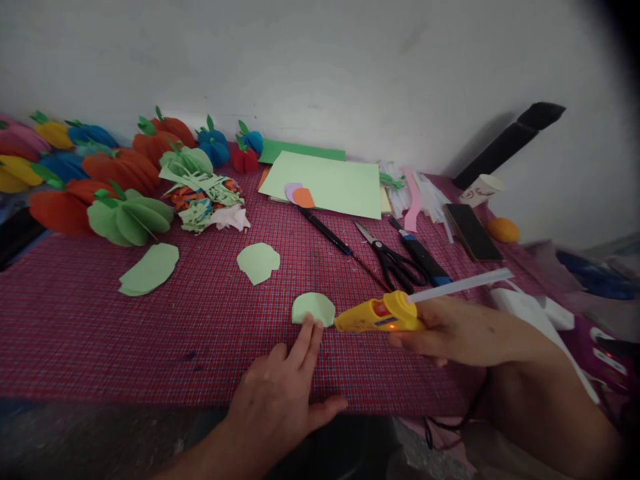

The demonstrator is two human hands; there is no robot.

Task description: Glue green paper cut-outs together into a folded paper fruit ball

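Observation:
My right hand (463,330) grips a yellow glue gun (380,315) with a white glue stick (457,285) poking out its back. Its nozzle points left at a small folded light-green paper piece (313,308) on the red checked tablecloth (200,320). My left hand (285,390) lies flat on the cloth, fingers stretched out, fingertips touching the near edge of that green piece. Two more light-green cut shapes lie further left, one in the middle (258,261) and one larger (149,269).
Finished paper fruits (125,217) in green, orange, blue and yellow crowd the back left, with paper scraps (207,200). Green sheets (327,183), a black pen (325,231), scissors (393,260), a blue-handled knife (423,257), a phone (473,231) and a paper cup (480,190) lie behind.

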